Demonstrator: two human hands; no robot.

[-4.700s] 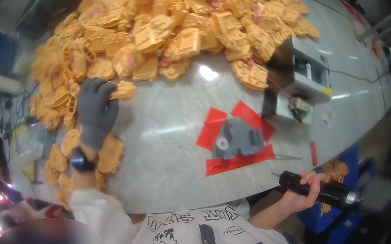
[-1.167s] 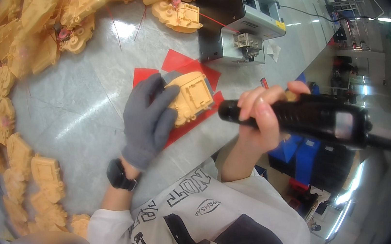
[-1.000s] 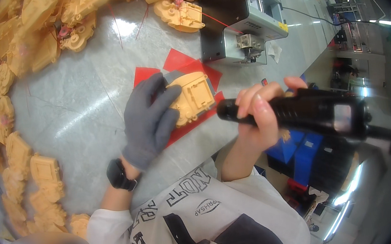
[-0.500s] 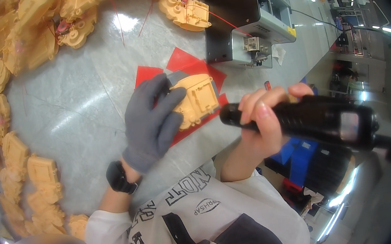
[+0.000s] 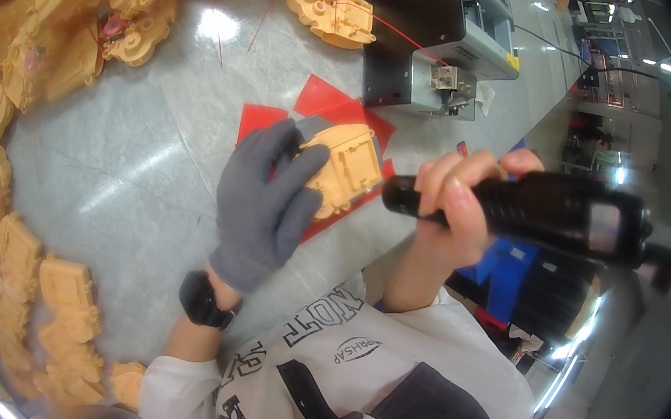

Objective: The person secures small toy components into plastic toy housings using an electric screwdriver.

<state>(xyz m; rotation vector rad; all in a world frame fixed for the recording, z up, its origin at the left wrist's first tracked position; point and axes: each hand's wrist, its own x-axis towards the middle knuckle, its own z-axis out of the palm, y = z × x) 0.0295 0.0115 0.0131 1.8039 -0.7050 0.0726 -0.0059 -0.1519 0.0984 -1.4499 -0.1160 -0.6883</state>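
Note:
My left hand (image 5: 262,204), in a grey glove, grips the left side of a yellow-orange plastic housing (image 5: 357,161). The housing lies over red sheets (image 5: 328,98) and a dark grey piece (image 5: 313,127) on the table. In my bare right hand (image 5: 464,204) is a black electric screwdriver (image 5: 549,212), held level with its nose pointing left, close to the housing's lower right corner. A cable leaves its back end. Whether the nose touches the housing, I cannot tell; no bit can be made out.
Piles of similar yellow housings (image 5: 67,286) line the table's left and far sides; one housing (image 5: 328,16) has a red wire. A black and grey bench machine (image 5: 423,35) stands far right of centre. Blue bins (image 5: 504,272) sit below the table's right edge.
The view has shifted slightly. Both hands keep their hold, and the screwdriver's nose stays beside the housing.

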